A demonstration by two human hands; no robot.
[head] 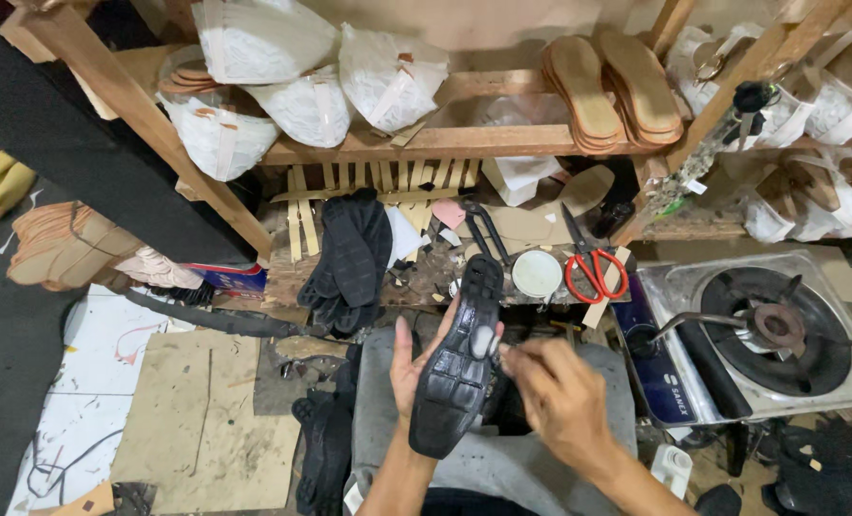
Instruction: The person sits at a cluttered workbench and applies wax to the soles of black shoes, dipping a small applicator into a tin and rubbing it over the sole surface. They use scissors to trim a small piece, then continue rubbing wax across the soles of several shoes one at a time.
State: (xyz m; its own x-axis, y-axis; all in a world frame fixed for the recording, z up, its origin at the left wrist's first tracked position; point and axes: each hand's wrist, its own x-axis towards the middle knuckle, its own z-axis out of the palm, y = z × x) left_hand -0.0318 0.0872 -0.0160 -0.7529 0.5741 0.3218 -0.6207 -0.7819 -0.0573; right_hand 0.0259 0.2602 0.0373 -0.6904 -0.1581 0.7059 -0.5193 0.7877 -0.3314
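- Here, far to the left of the grip, a heap of tan cut pieces [58,250] is seen beside a slanting wooden beam [149,129], with flat cardboard sheets [211,411] laid on the floor nearer the person.
- Up and left of the grip, a pile of black soles [349,263] is draped over the edge of a cluttered workbench [416,277]; white plastic bags [297,72] are stacked on the wooden shelf [426,143] above.
- The black shoe sole [456,368] is held at the centre, over the lap, tread side up and its narrow heel end pointing away toward the workbench.
- The sole is cradled from below and from the left by the left hand [414,368]: the palm is closed around its edge, the thumb is raised beside it, and fingertips are curled up along the upper part.
- The right hand [564,397] is placed just right of the sole, with its fingers pinched together against the sole's right edge near a pale patch; whether anything small is pinched there cannot be told.
- Just beyond the grip, black shears [483,229] and a round white lid [537,273] are laid on the bench.
- Up and right of the grip, red-handled scissors [590,268] are found; a stack of tan insoles [612,86] is kept on the shelf above.
- Far right, a steel gas stove [779,334] is set, with a rod resting across its burner.
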